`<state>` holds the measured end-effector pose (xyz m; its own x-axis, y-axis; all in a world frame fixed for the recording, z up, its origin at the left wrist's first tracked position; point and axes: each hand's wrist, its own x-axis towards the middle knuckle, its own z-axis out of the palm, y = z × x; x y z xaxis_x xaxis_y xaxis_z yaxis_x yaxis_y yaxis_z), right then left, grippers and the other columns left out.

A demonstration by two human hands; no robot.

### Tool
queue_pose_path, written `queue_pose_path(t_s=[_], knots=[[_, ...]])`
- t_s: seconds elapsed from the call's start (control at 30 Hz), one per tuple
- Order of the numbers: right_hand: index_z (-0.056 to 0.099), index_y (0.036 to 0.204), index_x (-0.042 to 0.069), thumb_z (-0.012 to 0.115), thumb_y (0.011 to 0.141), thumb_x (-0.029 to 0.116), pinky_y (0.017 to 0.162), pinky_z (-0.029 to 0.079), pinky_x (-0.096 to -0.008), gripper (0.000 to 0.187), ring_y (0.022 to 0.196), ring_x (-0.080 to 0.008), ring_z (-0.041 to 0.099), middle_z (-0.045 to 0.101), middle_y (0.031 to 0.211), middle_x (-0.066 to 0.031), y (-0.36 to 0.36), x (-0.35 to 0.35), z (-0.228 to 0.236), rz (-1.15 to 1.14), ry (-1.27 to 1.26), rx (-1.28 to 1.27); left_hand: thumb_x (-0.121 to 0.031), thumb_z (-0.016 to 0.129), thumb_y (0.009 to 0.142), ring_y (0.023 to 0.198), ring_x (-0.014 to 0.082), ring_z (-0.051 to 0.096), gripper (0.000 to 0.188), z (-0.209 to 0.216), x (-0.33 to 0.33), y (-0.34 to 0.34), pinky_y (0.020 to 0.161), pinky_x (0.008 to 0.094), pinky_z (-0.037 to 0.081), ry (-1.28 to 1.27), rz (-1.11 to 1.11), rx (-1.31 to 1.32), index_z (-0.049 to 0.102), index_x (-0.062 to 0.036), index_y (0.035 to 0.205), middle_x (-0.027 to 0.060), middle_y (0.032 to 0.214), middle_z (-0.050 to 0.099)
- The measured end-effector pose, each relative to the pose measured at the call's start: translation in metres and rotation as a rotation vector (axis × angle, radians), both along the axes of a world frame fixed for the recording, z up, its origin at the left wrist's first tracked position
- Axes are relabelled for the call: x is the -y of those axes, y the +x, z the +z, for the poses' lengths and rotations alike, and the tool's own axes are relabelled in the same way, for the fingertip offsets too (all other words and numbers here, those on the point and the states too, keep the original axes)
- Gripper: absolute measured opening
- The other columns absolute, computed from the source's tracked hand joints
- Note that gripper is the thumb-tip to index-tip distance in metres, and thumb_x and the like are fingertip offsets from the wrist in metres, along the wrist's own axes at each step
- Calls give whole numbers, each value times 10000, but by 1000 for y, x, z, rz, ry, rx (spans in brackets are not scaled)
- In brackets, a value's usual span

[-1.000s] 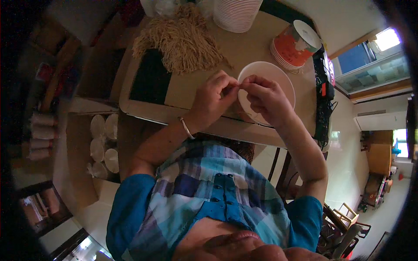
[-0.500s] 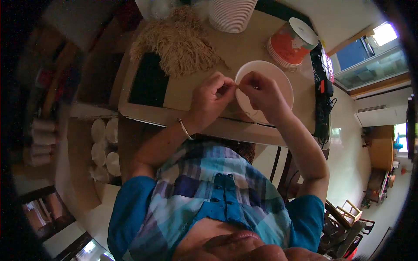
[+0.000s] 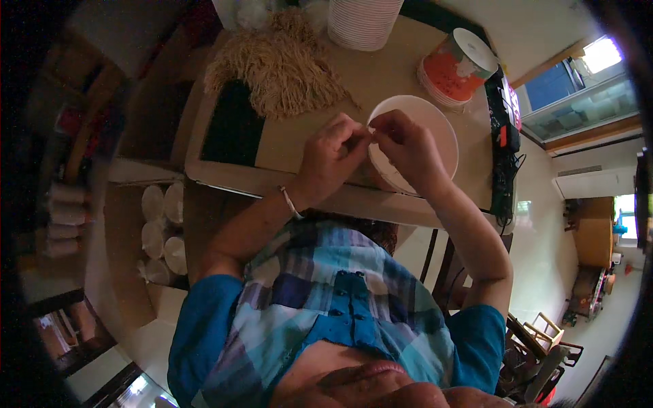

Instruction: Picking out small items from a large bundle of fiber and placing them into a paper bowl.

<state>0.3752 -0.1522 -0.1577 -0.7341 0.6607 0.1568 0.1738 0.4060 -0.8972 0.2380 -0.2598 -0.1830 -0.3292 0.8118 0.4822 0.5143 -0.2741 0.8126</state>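
Observation:
My left hand [image 3: 331, 155] and my right hand [image 3: 411, 151] meet fingertip to fingertip at the near left rim of a round white tub [image 3: 443, 132]. Each pinches thumb against forefinger; whatever lies between the tips is too small to make out. My right hand covers part of the tub's opening. Beyond my left hand lies a loose heap of tan, string-like strands [image 3: 289, 75], one thin end trailing toward the tub.
A stack of white ribbed tubs [image 3: 364, 24] stands at the far edge. Right of it is an orange printed tub [image 3: 457, 71]. Black gear with cords [image 3: 502, 143] lines the table's right edge. At lower left, a cardboard box [image 3: 126, 272] holds several white round pieces.
My fingers have shifted slightly at the meeting point, the right fingertips rising a little. Both hands stay pinched together over the tub's rim; the objects around have not moved.

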Motion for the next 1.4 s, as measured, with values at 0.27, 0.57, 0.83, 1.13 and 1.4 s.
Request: queue_pose_path(t_s=[0.27, 0.57, 0.83, 1.13, 1.4], knots=[[642, 937, 6, 622, 861, 82, 623, 496, -265, 109, 671, -118, 596, 676, 812, -73, 2, -1, 15, -25, -225, 150, -80, 654, 860, 802, 228, 608, 84, -4, 2, -3, 694, 327, 489, 32, 18, -59, 610, -28, 909, 85, 857, 580], [640, 922, 1, 618, 863, 84, 635, 491, -255, 104, 717, -99, 603, 679, 825, -68, 3, 1, 12, -33, -255, 88, -67, 627, 874, 806, 270, 612, 78, -2, 8, -9, 698, 346, 497, 34, 39, -205, 604, -29, 939, 106, 879, 584], [633, 919, 5, 620, 867, 75, 631, 462, -231, 89, 719, -74, 581, 651, 805, -37, 3, 3, 10, -24, -134, 64, -58, 635, 870, 788, 132, 598, 71, 2, 5, -17, 658, 278, 473, -85, -70, 64, 629, -23, 932, 44, 871, 586], [637, 937, -13, 624, 860, 52, 709, 508, -274, 102, 774, -122, 631, 686, 840, -87, 3, 5, 12, -33, -164, 97, -57, 649, 859, 816, 166, 608, 79, 12, 3, -23, 706, 280, 481, -69, -119, -29, 629, -32, 931, 57, 874, 598], [636, 931, -7, 628, 856, 50, 707, 502, -257, 94, 777, -106, 614, 671, 839, -63, 4, 5, 11, 10, -125, 132, -55, 649, 845, 861, 240, 626, 105, 8, 0, -24, 756, 324, 494, 14, -66, -182, 631, -48, 948, 78, 908, 615]])
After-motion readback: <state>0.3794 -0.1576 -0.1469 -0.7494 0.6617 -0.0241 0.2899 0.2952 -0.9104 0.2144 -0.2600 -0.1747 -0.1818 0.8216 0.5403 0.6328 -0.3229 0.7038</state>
